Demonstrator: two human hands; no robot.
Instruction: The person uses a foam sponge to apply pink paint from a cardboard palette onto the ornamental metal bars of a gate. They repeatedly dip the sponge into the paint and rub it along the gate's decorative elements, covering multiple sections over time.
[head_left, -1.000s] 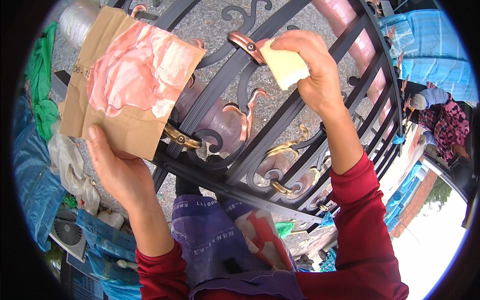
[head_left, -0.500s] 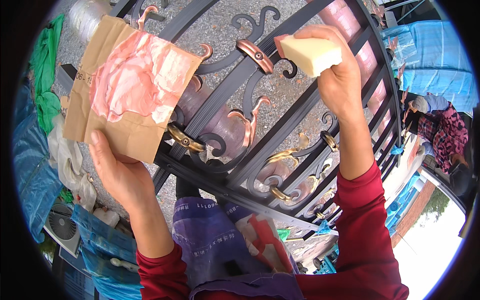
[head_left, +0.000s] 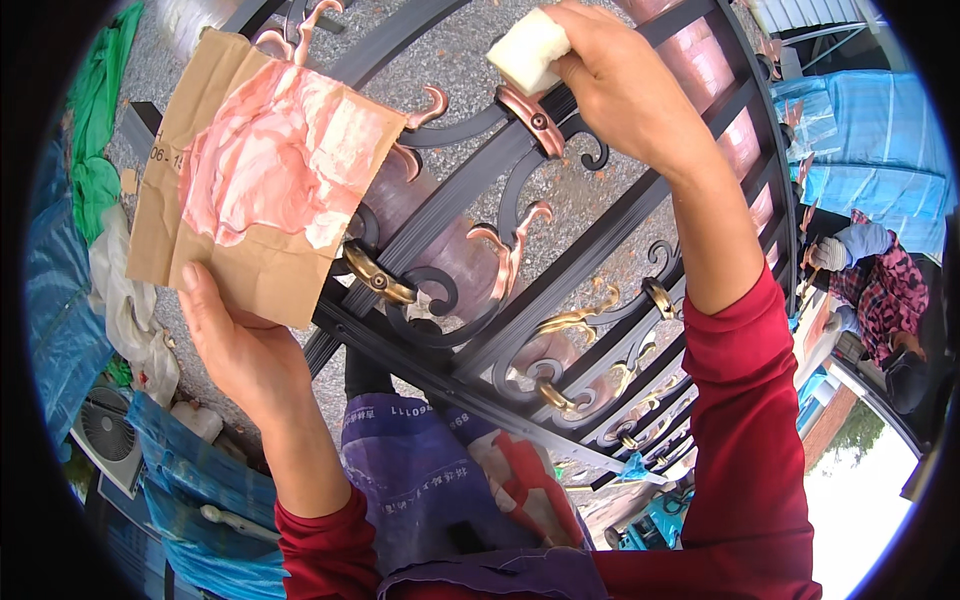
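My left hand [head_left: 245,355] grips the lower edge of a piece of brown cardboard [head_left: 160,235], thumb on the face, other fingers hidden behind. Thick pink and whitish paint or paste [head_left: 280,150] is spread over the cardboard. A cream-coloured sponge block [head_left: 527,50] is pinched in my right hand [head_left: 620,85], just above a copper-coloured collar [head_left: 532,122] on a black metal gate or fence panel [head_left: 560,270]. Whether the sponge touches the bar cannot be made out. Copper scrolls [head_left: 515,245] and a gold collar [head_left: 378,275] decorate the panel below.
At the right, another person [head_left: 885,280] in a checked top, with a gloved hand, is by the panel's far end. Blue sheeting [head_left: 870,135] lies behind. On the left are a green cloth [head_left: 95,160], blue tarps [head_left: 65,320] and a fan unit [head_left: 105,425].
My right hand has moved up and to the left with the sponge, turning so its pale end shows. The cardboard has hardly moved. The other person has shifted slightly.
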